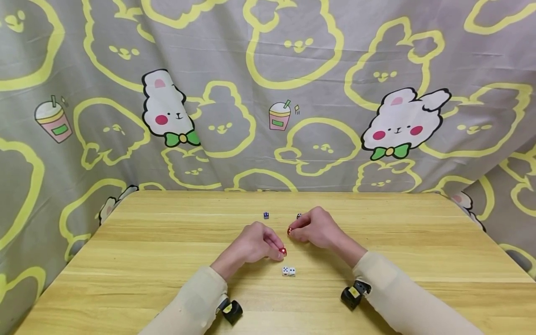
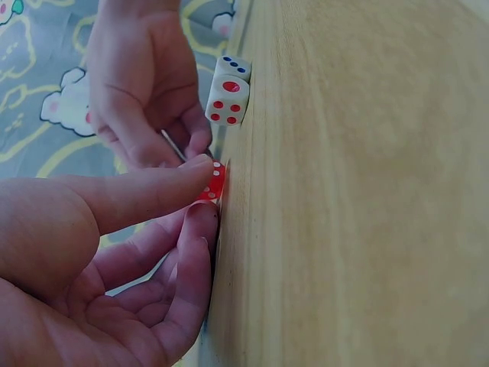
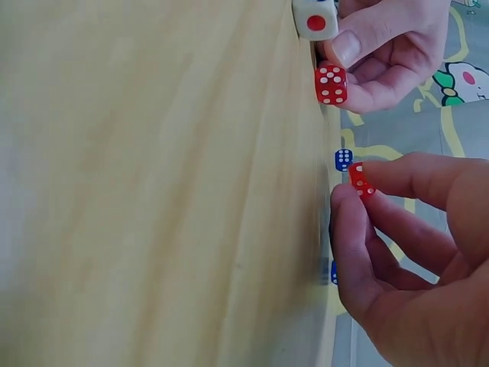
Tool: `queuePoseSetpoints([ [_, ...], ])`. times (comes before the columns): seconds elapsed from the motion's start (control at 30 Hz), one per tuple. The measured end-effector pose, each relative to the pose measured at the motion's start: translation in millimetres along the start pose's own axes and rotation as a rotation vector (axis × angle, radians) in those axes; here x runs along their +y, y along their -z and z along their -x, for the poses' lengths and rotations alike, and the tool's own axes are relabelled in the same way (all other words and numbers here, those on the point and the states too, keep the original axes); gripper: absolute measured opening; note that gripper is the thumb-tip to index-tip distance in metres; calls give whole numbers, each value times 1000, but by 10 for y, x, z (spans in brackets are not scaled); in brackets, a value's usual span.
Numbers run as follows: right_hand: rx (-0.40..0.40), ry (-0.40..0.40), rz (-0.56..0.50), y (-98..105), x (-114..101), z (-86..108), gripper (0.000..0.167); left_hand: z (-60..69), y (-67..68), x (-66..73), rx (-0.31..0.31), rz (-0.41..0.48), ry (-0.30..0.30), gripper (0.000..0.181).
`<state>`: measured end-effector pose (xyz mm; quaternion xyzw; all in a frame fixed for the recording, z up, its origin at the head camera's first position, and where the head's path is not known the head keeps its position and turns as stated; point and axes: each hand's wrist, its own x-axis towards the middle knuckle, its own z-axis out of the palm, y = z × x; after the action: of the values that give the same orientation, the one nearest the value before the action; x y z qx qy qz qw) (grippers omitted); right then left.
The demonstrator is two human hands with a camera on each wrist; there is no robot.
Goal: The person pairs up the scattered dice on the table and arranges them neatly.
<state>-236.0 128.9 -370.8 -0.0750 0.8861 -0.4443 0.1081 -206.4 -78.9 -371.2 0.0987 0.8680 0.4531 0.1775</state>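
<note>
Between thumb and fingertips my left hand (image 1: 256, 244) pinches a red die (image 1: 283, 251) with white pips, close to the tabletop. Farther back and to the right, my right hand (image 1: 317, 228) pinches a second red die (image 1: 289, 231). In the right wrist view both held dice show, one red die (image 3: 331, 84) in the left hand and the other red die (image 3: 361, 181) in the right. Two white dice, a left one (image 1: 285, 271) and a right one (image 1: 292, 271), sit side by side on the table, nearer than the left hand.
A blue die (image 1: 265, 215) stands on the wooden table (image 1: 167, 237) toward the back. Another dark die (image 1: 299, 216) is partly hidden behind the right hand. A grey patterned curtain (image 1: 234, 56) hangs along the table's far edge.
</note>
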Motion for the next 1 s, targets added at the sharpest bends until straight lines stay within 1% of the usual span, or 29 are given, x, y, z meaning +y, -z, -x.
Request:
queuePoseSetpoints([
  [0.4, -69, -14, -17, 8, 18, 140, 6, 15, -11, -10, 5, -2, -3, 14],
  [0.77, -139, 7, -29, -26, 23, 259, 7, 11, -15, -1, 7, -10, -3, 14],
  [1.0, -134, -5, -43, -53, 16, 329, 9, 11, -18, 12, 10, -14, -10, 14],
])
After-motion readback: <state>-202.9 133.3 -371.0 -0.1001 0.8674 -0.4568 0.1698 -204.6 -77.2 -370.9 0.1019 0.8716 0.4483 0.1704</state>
